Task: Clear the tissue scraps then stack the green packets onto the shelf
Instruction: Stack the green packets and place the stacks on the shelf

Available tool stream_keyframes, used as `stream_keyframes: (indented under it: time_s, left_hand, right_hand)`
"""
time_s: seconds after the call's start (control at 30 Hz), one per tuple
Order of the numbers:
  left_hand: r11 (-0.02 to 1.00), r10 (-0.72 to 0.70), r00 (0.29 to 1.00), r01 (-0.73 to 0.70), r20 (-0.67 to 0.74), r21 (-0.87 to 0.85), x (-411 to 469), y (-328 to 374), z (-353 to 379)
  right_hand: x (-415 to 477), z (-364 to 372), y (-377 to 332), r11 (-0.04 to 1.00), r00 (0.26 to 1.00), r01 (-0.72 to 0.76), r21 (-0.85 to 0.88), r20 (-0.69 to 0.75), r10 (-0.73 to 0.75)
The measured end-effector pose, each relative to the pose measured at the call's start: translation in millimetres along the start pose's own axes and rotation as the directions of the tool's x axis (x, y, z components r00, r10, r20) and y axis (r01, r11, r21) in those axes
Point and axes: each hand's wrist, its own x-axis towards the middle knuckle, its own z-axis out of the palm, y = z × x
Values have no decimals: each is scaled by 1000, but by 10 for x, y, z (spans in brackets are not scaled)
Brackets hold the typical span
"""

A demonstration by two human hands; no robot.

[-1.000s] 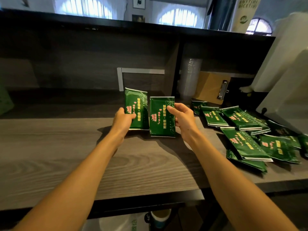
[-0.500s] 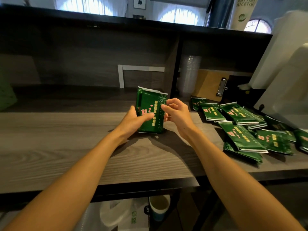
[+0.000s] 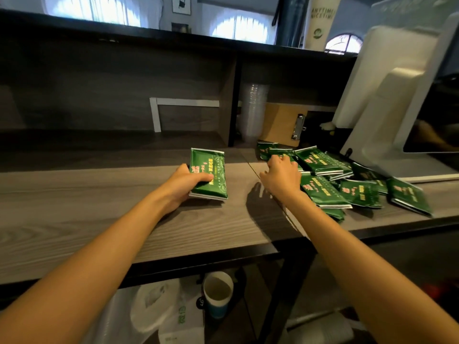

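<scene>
My left hand (image 3: 185,186) grips a small stack of two green packets (image 3: 210,170) by its left edge, thumb across the top; the stack rests on the wooden counter (image 3: 99,207). To the right lies a loose pile of several green packets (image 3: 323,192). My right hand (image 3: 282,176) reaches over the pile's left end, fingers curled down onto a packet (image 3: 282,152) there; whether it grips that packet is unclear. The dark shelf recess (image 3: 111,142) runs behind the counter. No tissue scraps are visible.
A wooden clipboard (image 3: 285,125) and a stack of clear cups (image 3: 254,112) stand in the right compartment. A white machine (image 3: 387,100) fills the right side. Below the counter are a paper cup (image 3: 218,294) and plastic bags (image 3: 159,309).
The two packets were brought together into one stack, now held by my left hand alone. My right hand has let go and moved right onto the loose pile.
</scene>
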Motion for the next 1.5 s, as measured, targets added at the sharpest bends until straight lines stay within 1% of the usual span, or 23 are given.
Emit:
stream_keyframes:
  time_s: [0.03,0.07,0.1,0.17,0.23,0.33,0.43,0.5,0.57,0.67,0.77,0.8,0.9,1.0,1.07,1.17,1.23,1.3,1.33,1.37,1.43,1.47,1.5]
  left_hand:
    - [1000,-7,1000,7,18,12,-7,11,73]
    - [1000,-15,999,14,36,22,-24,32,153]
    - [1000,-20,998,19,52,24,-31,53,228]
    - [1000,-22,997,21,77,15,-48,101,375]
    - [1000,-24,997,23,73,13,-61,115,495]
    - [999,-26,999,25,42,23,-63,56,577]
    - [997,-54,998,53,-13,-54,-86,8,561]
    - [996,-45,996,38,-78,-82,-80,20,514]
    - [998,-21,989,12,-145,-64,-61,48,434]
    - [999,9,975,-16,-224,-28,4,77,271]
    - [999,48,956,-50,-288,1,57,73,124]
    - [998,56,952,-58,-300,5,71,61,84]
    - [998,57,947,-64,-318,-13,93,10,14]
    - [997,68,940,-74,-333,-6,134,-14,-26]
    - [996,75,937,-84,-342,-13,164,-12,-45]
    - [997,60,932,-74,-356,-26,189,-12,-61]
    - [997,53,926,-73,-374,-38,196,-15,-72]
    - [996,42,925,-70,-378,-60,199,-12,-74]
    - [995,38,925,-69,-378,-69,205,-14,-73]
    - [995,36,925,-69,-378,-75,207,-14,-70]
    - [996,44,923,-70,-382,-56,213,-21,-67]
    - [997,52,922,-71,-383,-35,219,-24,-70]
    - [998,56,925,-68,-376,-17,222,-23,-69]
  right_hand:
    - [-10,-15,90,992,999,-41,-123,16,43]
    - [-31,-38,166,976,994,-85,-200,45,96]
    - [-40,-47,231,962,985,-129,-241,84,154]
    - [-59,-55,336,940,954,-212,-268,153,259]
    - [-73,-59,385,933,926,-251,-259,216,309]
    - [-67,-47,342,951,928,-201,-236,267,262]
    - [-98,0,219,981,947,-41,-188,307,98]
    - [-131,34,119,991,946,75,-106,321,-38]
    - [-147,55,17,988,936,152,5,320,-146]
    - [-126,56,-129,969,919,177,175,323,-226]
    - [-65,56,-233,960,919,148,239,324,-223]
    - [-35,64,-246,965,926,136,225,317,-205]
    - [41,97,-230,990,942,78,114,317,-110]
    - [84,138,-199,990,962,56,127,259,-87]
    - [109,143,-207,994,970,39,106,235,-63]
    - [172,92,-259,993,952,-53,101,304,20]
    - [242,63,-289,978,932,-108,178,362,37]
    - [304,80,-323,918,932,-173,357,361,35]
    - [328,108,-341,851,934,-211,481,356,31]
    - [339,133,-359,747,935,-253,615,355,24]
    - [313,158,-402,474,922,-342,811,386,5]
    - [319,176,-413,355,913,-374,857,407,-18]
    - [330,194,-413,267,909,-388,882,414,-47]
